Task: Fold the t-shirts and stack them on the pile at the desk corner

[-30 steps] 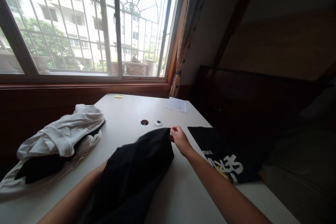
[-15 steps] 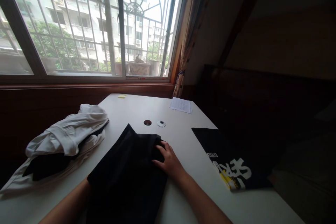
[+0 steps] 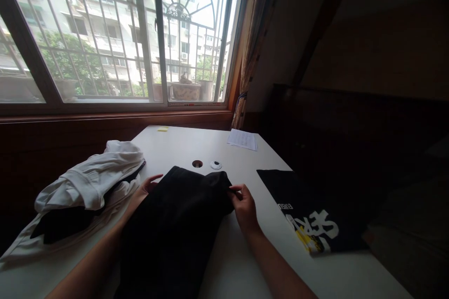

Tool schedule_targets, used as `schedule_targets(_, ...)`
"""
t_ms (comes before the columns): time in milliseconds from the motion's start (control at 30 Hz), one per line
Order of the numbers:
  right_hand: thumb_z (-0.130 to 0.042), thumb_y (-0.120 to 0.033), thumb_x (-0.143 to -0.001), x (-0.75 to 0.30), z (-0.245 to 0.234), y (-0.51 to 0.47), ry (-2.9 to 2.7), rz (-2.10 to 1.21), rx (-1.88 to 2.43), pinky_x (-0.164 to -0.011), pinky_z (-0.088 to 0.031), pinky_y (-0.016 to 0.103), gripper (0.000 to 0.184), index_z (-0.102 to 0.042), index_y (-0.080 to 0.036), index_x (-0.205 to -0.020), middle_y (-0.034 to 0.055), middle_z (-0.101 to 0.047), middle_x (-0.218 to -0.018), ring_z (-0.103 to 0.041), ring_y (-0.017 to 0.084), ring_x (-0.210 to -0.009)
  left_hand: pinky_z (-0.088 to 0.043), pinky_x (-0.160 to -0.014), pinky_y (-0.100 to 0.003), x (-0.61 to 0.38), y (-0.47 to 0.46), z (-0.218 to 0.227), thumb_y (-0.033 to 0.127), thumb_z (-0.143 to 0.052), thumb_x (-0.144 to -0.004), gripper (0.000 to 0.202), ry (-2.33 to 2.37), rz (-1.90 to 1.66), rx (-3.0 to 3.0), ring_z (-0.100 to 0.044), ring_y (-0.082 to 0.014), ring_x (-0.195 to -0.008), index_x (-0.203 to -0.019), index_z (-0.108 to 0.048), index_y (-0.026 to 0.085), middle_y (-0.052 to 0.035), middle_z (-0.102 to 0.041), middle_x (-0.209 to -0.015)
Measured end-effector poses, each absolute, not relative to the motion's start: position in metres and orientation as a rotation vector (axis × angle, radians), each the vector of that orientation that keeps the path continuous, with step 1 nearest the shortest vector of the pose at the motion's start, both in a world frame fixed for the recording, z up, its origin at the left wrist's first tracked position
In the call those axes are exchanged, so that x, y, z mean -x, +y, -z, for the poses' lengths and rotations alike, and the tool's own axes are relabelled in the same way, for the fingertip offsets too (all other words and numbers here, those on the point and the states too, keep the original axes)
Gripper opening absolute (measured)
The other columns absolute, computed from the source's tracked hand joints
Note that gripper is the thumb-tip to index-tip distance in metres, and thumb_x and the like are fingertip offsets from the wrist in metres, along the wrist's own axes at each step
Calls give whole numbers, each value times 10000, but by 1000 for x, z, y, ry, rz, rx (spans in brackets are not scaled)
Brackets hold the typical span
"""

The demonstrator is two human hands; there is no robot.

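A black garment lies lengthwise on the white table in front of me. My right hand pinches its far right corner, fingers closed on the cloth. At the far left corner, my left hand rests at the garment's edge with thumb and fingers partly apart; the cloth hides most of its fingers. Both forearms run along the garment's sides.
A heap of white and black clothes lies at the left. A folded black printed shirt sits at the right edge. A cable hole, a white cap, a paper sheet and a yellow note lie farther back, below the window.
My right hand, flat on the garment half a second ago, has shifted right and now pinches its far corner. My left hand has come out at the far left edge. The cloth's far end is spread wider.
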State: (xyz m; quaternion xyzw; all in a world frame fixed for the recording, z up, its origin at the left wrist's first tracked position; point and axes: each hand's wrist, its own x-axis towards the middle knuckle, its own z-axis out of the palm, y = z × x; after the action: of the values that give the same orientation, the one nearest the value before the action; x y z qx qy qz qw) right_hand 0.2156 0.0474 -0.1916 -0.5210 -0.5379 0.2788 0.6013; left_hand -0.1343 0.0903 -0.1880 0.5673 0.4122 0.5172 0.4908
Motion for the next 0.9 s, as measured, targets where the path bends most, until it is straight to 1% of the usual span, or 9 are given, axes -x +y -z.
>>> schedule_targets(100,-748,-466,-823,-217,188,45,-1135,-717,1201,-680,-493,295,288,-625,-222,-913,0,-675,-820,-637,192,-763,-553,-687,-326,134,93,189,441,-890,-681,620,1017,-1162,-1362,-703,-251,-802,-1183,-634,183,-60,-737,-934)
schedule_targets(300,-776,-516,-792,-222,181,45,-994,-703,1188,-596,-465,259,347,-618,-217,-871,-26,-632,-786,-587,145,-667,-528,-598,-302,136,96,186,527,-926,-574,807,1061,-1103,-1158,-708,-251,-693,-1206,-577,167,-46,-739,-779)
schedule_targets(400,-782,-514,-788,-227,180,47,-958,-703,1167,-557,-463,260,354,-623,-216,-894,-39,-619,-767,-558,121,-584,-504,-515,-271,141,99,185,449,-943,-602,807,1114,-1096,-1038,-683,-224,-598,-1250,-558,162,-24,-711,-713)
schedule_targets(467,-780,-498,-798,-227,180,47,-987,-724,1166,-636,-514,289,342,-635,-212,-916,-27,-647,-779,-615,143,-632,-512,-500,-253,142,100,185,328,-916,-678,702,1178,-1157,-935,-685,-203,-595,-1258,-555,165,-31,-709,-750)
schedule_targets(533,-759,-482,-825,-226,180,47,-1017,-757,1155,-752,-553,336,322,-641,-215,-960,-2,-688,-826,-685,186,-753,-576,-604,-259,138,98,184,193,-863,-732,630,1154,-1300,-840,-728,-205,-728,-1266,-530,181,-62,-724,-887)
schedule_targets(600,-720,-462,-864,-223,180,46,-1082,-760,1089,-880,-560,392,296,-639,-225,-1023,37,-712,-970,-708,226,-938,-602,-815,-303,134,94,183,143,-814,-766,622,1037,-1463,-822,-734,-219,-947,-1296,-494,211,-95,-708,-1099)
schedule_targets(700,-678,-439,-898,-219,182,44,-1323,-648,1005,-1014,-519,443,269,-660,-249,-1088,84,-629,-1249,-616,258,-1199,-512,-1047,-425,129,87,181,284,-755,-851,536,971,-1571,-1009,-639,-272,-1201,-1322,-504,239,-106,-609,-1338)
schedule_targets(800,-735,-447,-854,-215,186,42,-1738,-543,1094,-1111,-432,487,345,-696,-295,-1161,76,-578,-1346,-504,285,-1314,-459,-1089,-496,126,79,180,403,-655,-934,393,1110,-1480,-1459,-580,-310,-1263,-1281,-585,233,-103,-605,-1331)
schedule_targets(900,-845,-467,-737,-211,194,42,-2032,-500,1253,-1138,-378,528,562,-679,-349,-1261,66,-597,-1337,-450,331,-1327,-456,-1082,-493,117,72,180,345,-623,-960,275,1105,-1327,-2046,-585,-296,-1222,-1222,-650,267,-80,-631,-1255)
